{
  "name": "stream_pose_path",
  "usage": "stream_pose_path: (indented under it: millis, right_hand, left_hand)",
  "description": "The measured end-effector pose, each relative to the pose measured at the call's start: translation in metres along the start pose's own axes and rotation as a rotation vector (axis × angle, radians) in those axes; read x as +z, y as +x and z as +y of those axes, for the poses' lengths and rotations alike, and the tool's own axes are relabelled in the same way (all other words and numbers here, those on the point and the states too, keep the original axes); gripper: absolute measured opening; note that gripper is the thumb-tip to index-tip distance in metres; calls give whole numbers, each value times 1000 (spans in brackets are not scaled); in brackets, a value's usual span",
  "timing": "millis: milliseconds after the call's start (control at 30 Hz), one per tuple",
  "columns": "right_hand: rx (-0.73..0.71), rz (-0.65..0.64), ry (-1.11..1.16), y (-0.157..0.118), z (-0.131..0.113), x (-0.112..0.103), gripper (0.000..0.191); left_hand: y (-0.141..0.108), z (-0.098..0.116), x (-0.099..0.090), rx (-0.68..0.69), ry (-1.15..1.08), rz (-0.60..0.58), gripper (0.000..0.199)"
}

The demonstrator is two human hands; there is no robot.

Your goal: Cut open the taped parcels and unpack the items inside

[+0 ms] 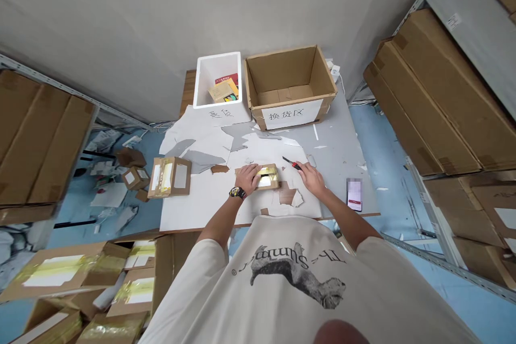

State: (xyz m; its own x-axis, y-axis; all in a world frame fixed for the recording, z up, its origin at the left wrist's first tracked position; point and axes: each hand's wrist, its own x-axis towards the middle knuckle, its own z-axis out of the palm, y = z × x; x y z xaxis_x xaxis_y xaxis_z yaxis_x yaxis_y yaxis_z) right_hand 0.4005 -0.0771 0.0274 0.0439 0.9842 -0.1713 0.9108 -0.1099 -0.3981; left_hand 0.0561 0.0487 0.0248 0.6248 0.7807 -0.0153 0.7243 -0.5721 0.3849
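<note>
A small cardboard box (267,177) with yellow tape and a dark strip or slit across its top lies on the worktable. My left hand (247,178), with a watch on the wrist, holds the box's left end down, its fingers bent over the top. To the right of the box, my right hand (309,176) is closed round the red handle of a utility knife (291,163). The dark blade is out, pointing up and left, apart from the box. Torn paper and cardboard scraps (287,195) lie between the box and my right hand.
At the table's back stand a white foam box (220,113) with packages inside and an open carton (258,98). A taped carton (181,177) sits at the table's left edge, a phone (354,194) at the right. Parcels (135,295) and loaded shelves (455,91) flank me.
</note>
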Motion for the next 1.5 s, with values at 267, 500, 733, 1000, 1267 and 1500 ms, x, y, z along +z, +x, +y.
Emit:
stream_pose_path:
  millis: [267,500,733,1000,1267,1500]
  right_hand:
    - [123,61,463,13,-44,16,56]
    - [108,-169,277,73,-98,10,55]
    - [88,-236,202,90,-107,12,42]
    - [142,-188,617,37,-40,3,30]
    - [32,-405,630,1,-2,-4,28]
    - [-27,-382,503,26,-26,-10,21]
  left_hand:
    - [-20,13,2,57,50,-48,59]
    - [-34,32,9,24,52,-80,64]
    - [-6,42,4,-62,81,-229,61]
    - [7,64,-5,-162,98,-231,65]
    - [5,66,-6,-105,92,-249,64]
    - [-1,66,-4,-85,81,-234,63]
